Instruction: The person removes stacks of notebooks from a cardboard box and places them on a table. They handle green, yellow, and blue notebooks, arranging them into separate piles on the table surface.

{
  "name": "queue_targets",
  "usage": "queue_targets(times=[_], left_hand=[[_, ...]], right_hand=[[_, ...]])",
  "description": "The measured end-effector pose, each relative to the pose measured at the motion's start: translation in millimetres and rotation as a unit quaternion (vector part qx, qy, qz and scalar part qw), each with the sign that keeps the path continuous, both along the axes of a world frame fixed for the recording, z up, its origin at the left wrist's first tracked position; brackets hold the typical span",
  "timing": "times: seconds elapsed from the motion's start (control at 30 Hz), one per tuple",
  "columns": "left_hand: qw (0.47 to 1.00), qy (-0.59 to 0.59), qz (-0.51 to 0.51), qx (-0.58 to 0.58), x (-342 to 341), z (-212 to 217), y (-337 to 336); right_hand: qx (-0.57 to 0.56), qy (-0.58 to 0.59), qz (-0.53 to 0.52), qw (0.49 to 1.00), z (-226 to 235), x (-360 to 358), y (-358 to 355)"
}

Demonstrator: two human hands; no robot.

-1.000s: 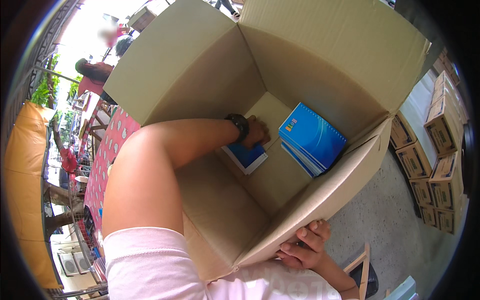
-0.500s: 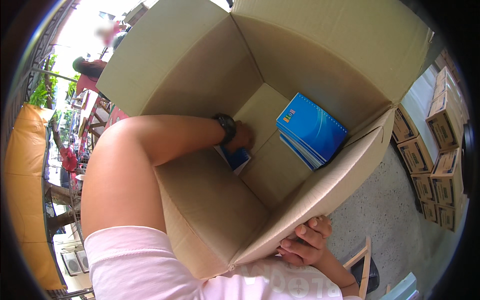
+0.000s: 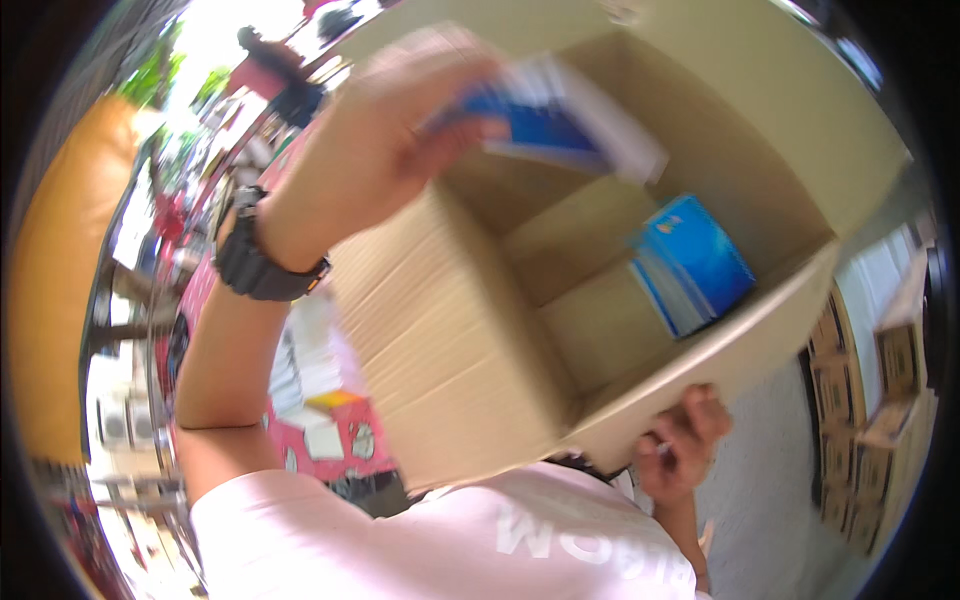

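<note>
A large open cardboard box [image 3: 440, 380] is tilted in front of me, and I look down into it. My left hand [image 3: 420, 110], with a black watch on its wrist, is raised over the box's left rim. It grips a blue-covered notebook [image 3: 560, 125] with white page edges; motion blurs both, and I cannot tell if it is more than one. Inside the box, a stack of blue notebooks [image 3: 700, 265] lies on the bottom against the right wall. My right hand [image 3: 685, 440] has its fingers curled against the outside of the box's near right wall, holding it.
To the left, a table with a pink patterned cover [image 3: 350, 435] bears stacks of white paper goods [image 3: 310, 350]. Several brown cartons [image 3: 845, 430] are piled at the right on a grey floor [image 3: 750, 470]. A person [image 3: 275, 75] is in the far left background, near an orange tarp [image 3: 70, 290].
My left hand has come up out of the box with the blue notebook that lay at its left bottom. The box has shifted to the right in view; my right hand stays against it.
</note>
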State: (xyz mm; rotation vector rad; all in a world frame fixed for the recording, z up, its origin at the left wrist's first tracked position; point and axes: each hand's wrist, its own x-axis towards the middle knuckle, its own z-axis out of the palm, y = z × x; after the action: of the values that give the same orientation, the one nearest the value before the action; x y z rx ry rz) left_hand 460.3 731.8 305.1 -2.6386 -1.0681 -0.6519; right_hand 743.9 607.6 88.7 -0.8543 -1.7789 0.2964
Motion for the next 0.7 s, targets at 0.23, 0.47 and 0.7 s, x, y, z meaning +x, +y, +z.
queue_targets(times=[0.23,0.47,0.7], left_hand=[[0.811,-0.542,0.212,0.063,-158,26,-191],[0.562,-0.791,0.231,-0.067,-283,-114,-334],[0.858,-0.271,0.227,-0.372,-283,-182,-216]], right_hand=[[-0.008,0.019,0.0,1.0,39,-2,7],[0.022,-0.159,-0.102,0.982,73,-57,6],[0.017,-0.184,-0.148,0.972,73,-56,10]])
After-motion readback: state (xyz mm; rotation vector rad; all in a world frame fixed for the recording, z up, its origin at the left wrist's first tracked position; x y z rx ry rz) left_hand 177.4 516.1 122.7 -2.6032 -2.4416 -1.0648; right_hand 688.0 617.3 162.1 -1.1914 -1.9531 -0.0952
